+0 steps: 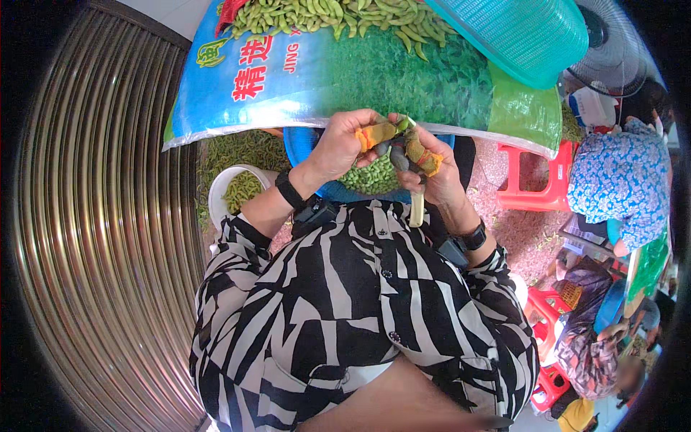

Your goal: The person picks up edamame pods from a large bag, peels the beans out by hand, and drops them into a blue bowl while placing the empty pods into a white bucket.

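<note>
Over a blue basin of shelled green beans, my two hands meet, with worn orange-and-brown coverings on some fingers. My left hand is closed, pinching a green bean pod at its fingertips. My right hand is closed around a slim tool, whose pale flat handle sticks out below the palm. Its working end is mostly hidden by the fingers, near the pod. Just beyond the hands lies a blue-and-green printed sack, topped by a heap of unshelled bean pods.
A white bucket with pods stands left of the basin, beside a ribbed metal shutter. At upper right are a teal basket and a fan. Red stools and other people occupy the right side.
</note>
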### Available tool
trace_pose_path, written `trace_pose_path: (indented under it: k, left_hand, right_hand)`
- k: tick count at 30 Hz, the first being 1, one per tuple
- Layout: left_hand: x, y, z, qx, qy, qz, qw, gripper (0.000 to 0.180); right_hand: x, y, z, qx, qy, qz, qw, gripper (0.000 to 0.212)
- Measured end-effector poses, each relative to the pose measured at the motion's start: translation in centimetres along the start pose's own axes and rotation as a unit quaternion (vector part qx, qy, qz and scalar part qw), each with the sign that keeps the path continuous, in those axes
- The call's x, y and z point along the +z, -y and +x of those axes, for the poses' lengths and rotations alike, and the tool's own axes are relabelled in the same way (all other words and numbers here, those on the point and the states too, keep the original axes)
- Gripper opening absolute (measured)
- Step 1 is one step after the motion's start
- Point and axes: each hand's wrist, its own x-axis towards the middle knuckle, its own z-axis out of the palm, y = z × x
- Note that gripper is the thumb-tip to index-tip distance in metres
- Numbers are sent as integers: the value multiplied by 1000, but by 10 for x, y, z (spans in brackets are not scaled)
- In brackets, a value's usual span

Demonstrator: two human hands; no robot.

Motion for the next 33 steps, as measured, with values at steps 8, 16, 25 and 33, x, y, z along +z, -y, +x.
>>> trace_pose_path:
  k: [8, 16, 25, 33]
  left_hand:
    - [4, 8, 2, 54, -4, -40, 998, 16]
    - [-3, 10, 3, 110, -6, 65, 992, 17]
    - [-7, 12, 8, -64, 81, -236, 966, 17]
    - [3, -9, 6, 421, 3, 557, 716, 22]
  right_hand:
    - [1, 2, -1, -10, -42, -23, 999, 42]
    - [4, -1, 4, -16, -92, -55, 994, 36]
    - [-4, 7, 3, 75, -40, 94, 992, 34]
    - [-11, 1, 2, 137, -102, 179, 969, 35]
